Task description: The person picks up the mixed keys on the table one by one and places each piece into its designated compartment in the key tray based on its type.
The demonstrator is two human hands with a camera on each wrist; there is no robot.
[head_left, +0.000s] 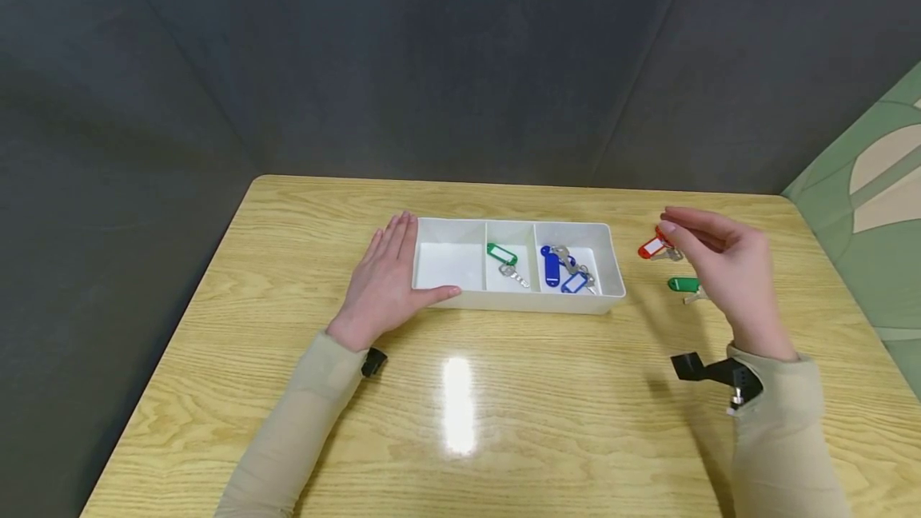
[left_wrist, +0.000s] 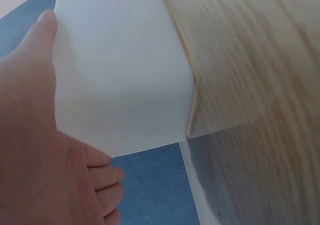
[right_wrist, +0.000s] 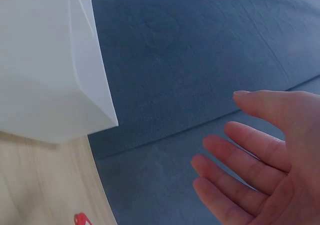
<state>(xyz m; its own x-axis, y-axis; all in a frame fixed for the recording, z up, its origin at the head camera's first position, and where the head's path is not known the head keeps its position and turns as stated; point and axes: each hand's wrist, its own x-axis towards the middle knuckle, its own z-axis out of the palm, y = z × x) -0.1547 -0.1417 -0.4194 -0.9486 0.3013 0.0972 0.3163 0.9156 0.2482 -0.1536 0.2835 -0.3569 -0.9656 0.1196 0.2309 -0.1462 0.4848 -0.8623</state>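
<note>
A white three-compartment tray (head_left: 547, 303) lies lengthwise on the table. My left hand (head_left: 384, 282) rests with straight fingers along its left end, thumb over the front rim. In the left wrist view that hand lies against the tray's white wall (left_wrist: 120, 80). The middle compartment holds a key with a green tag (head_left: 502, 253); the right one holds several keys with blue tags (head_left: 552, 268). My right hand (head_left: 730, 266) hovers right of the tray, holding nothing, fingers apart in the right wrist view. Near its fingertips lies a key with a red tag (head_left: 651, 247).
A key with a green tag (head_left: 683, 284) lies on the table, partly hidden by my right hand. The wooden table (head_left: 547, 422) ends at a dark fabric partition (head_left: 432, 62) behind the tray. A green patterned surface (head_left: 863, 182) stands at the right.
</note>
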